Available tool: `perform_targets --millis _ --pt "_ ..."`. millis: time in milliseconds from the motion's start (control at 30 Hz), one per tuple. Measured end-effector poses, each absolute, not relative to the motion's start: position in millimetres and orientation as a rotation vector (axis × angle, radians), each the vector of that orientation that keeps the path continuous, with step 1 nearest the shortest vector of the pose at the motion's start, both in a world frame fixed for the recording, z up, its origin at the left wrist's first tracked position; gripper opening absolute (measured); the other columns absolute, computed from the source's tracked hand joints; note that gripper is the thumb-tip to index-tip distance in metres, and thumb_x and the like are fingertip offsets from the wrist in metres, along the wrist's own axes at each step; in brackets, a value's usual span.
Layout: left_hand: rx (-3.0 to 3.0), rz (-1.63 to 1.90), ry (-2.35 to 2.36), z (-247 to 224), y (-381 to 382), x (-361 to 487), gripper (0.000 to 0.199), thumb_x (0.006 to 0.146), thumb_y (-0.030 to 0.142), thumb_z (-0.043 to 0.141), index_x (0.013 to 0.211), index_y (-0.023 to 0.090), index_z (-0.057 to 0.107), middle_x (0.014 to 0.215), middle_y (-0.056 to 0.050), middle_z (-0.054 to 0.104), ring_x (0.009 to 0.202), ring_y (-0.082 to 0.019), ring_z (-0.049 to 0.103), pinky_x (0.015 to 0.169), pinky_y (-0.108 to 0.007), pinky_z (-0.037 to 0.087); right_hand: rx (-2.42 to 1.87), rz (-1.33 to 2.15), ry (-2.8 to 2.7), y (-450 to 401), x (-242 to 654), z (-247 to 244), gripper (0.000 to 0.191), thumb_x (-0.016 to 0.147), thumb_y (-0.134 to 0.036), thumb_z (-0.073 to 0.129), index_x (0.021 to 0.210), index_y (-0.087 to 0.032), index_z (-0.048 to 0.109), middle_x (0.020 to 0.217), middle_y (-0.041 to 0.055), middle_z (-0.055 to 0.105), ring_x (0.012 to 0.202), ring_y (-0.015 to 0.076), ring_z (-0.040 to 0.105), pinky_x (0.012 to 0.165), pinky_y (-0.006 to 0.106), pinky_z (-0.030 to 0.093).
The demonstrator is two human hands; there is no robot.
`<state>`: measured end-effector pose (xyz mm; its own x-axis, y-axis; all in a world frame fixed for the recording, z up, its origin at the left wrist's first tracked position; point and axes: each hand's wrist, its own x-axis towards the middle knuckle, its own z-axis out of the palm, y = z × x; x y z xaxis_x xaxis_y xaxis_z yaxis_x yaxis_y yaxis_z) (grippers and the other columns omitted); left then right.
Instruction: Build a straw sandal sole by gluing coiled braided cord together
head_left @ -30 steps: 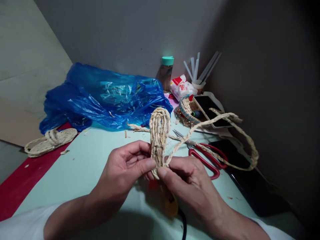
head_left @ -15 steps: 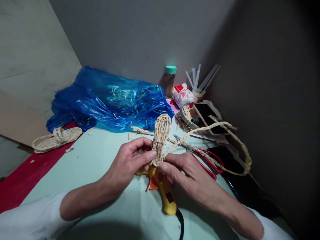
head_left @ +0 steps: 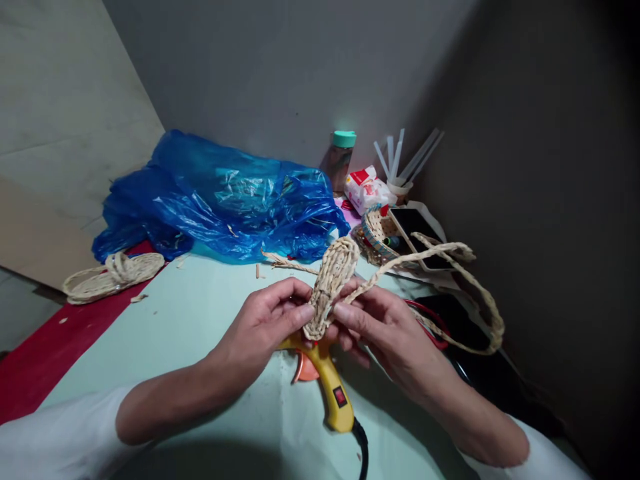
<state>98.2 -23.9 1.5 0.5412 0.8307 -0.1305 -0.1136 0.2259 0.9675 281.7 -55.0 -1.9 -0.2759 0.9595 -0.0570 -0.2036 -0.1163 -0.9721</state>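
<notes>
An oval woven straw sole (head_left: 334, 277) is held up between both hands, its top leaning to the right. My left hand (head_left: 273, 317) pinches its lower left edge between thumb and fingers. On the right side, my right hand (head_left: 383, 327) is closed on the sole's edge and the braided cord (head_left: 400, 260) that comes off it. That cord loops out to the right and back. Beneath the hands a yellow glue gun (head_left: 331, 393) with an orange trigger lies on the pale green table cover (head_left: 225, 387).
A blue plastic bag (head_left: 225, 193) lies at the back, beside a bottle (head_left: 341, 160). A finished-looking straw slipper (head_left: 115, 277) rests at left. Right of centre are a small basket (head_left: 373, 233), a phone (head_left: 417, 230), glue sticks (head_left: 395, 157) and red-handled scissors (head_left: 440, 337), partly hidden.
The sole has tilted to the right and turned slightly. My right hand has moved up along its right edge and now covers most of the scissors.
</notes>
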Motion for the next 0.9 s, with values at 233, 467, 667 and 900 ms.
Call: perform_targets --millis 233,467,667,900 --pt "1.130 0.712 0.821 5.1 -27.0 101.2 0.019 0.078 0.019 0.075 0.092 0.013 0.064 0.079 -0.003 0.072 0.073 -0.014 0.068 0.071 -0.025 0.054 -1.083 1.304 -1.274 -59.2 276.8 -1.3 0.024 0.090 -0.037 0.067 0.084 -0.015 0.061 0.068 -0.0003 0.060 0.053 0.0071 0.050 0.048 0.018 0.042" --pt "1.147 0.614 0.926 5.9 -29.5 104.4 0.021 0.066 0.011 0.073 0.083 0.016 0.062 0.068 0.002 0.066 0.059 -0.012 0.063 0.059 -0.025 0.052 -1.111 1.251 -1.282 -58.8 280.7 -2.6 0.025 0.089 -0.041 0.071 0.084 -0.017 0.068 0.075 -0.0012 0.062 0.060 0.0073 0.050 0.055 0.019 0.042" --pt "1.143 0.488 0.896 5.4 -28.9 100.7 0.012 0.070 0.017 0.071 0.079 0.014 0.064 0.066 0.000 0.067 0.056 -0.011 0.059 0.055 -0.024 0.048 -1.045 1.326 -1.292 -60.2 278.6 0.1 0.026 0.090 -0.033 0.070 0.074 -0.013 0.067 0.068 -0.0005 0.062 0.062 0.0088 0.055 0.059 0.020 0.045" --pt "1.162 0.434 0.871 1.4 -28.7 96.7 0.024 0.075 0.031 0.075 0.077 0.016 0.056 0.070 -0.003 0.068 0.055 -0.014 0.061 0.053 -0.025 0.046 -0.976 1.404 -1.290 -56.2 282.3 -2.1 0.026 0.090 -0.031 0.070 0.073 -0.013 0.065 0.070 0.0003 0.063 0.065 0.0103 0.057 0.063 0.021 0.046"
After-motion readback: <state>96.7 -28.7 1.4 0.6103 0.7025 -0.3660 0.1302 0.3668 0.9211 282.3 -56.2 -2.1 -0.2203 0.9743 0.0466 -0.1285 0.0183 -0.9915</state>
